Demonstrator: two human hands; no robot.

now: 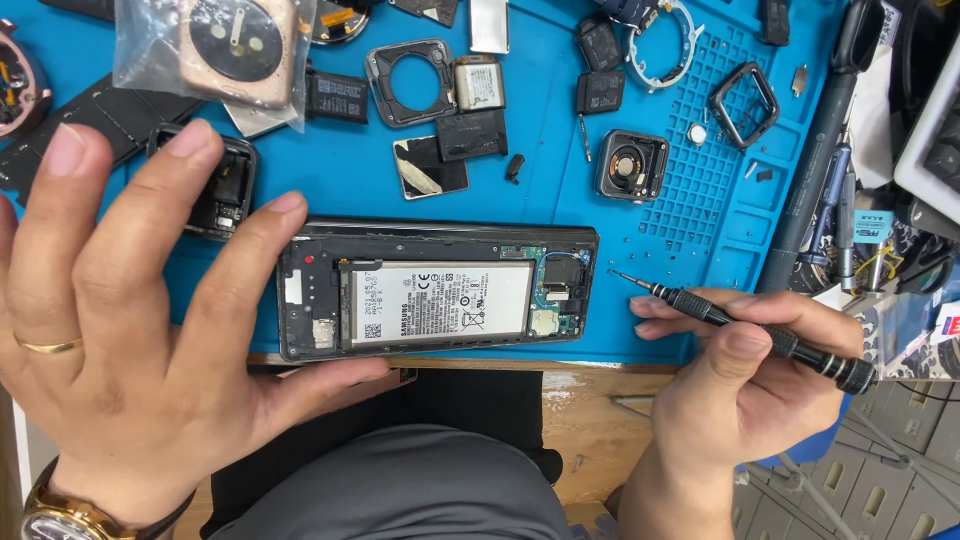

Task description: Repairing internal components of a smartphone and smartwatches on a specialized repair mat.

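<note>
Our right hand (pixel 735 375) grips the precision screwdriver (pixel 745 325); our left hand (pixel 130 330), fingers spread, steadies the opened phone (pixel 437 292) at the desk's front edge; keep the tip vertical.

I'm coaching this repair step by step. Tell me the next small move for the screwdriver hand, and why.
Probably bring the screwdriver tip left onto the opened phone. The right hand holds the tool in a pencil-like grip with its tip just off the phone's right end, above the blue mat. The left hand braces the phone's left end.
</note>
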